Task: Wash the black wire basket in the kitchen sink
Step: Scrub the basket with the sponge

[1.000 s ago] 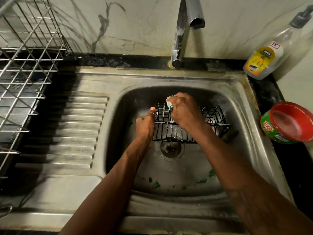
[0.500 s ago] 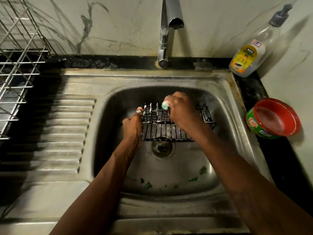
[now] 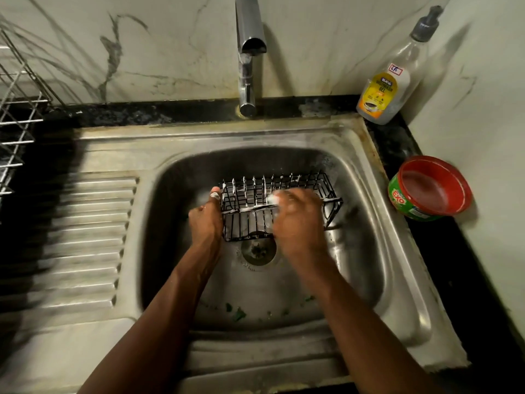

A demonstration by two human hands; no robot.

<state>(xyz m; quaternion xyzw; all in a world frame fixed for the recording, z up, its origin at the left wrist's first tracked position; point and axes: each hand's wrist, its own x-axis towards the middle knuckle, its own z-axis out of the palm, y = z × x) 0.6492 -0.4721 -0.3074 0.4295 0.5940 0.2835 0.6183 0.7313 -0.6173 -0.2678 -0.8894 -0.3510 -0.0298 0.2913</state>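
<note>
Your left hand (image 3: 206, 220) grips the black wire basket (image 3: 247, 194) by its left end, above the sink (image 3: 355, 223) drain (image 3: 258, 248). Your right hand (image 3: 298, 220) fingers pinch a foamy sponge (image 3: 272, 199) on its near rim. Soapy wires may slip from your left fingers.

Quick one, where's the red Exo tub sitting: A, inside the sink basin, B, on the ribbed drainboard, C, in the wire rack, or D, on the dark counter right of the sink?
D: the Exo tub stands on the dark counter, right of the sink, nearer than the dishwash gel bottle.
</note>
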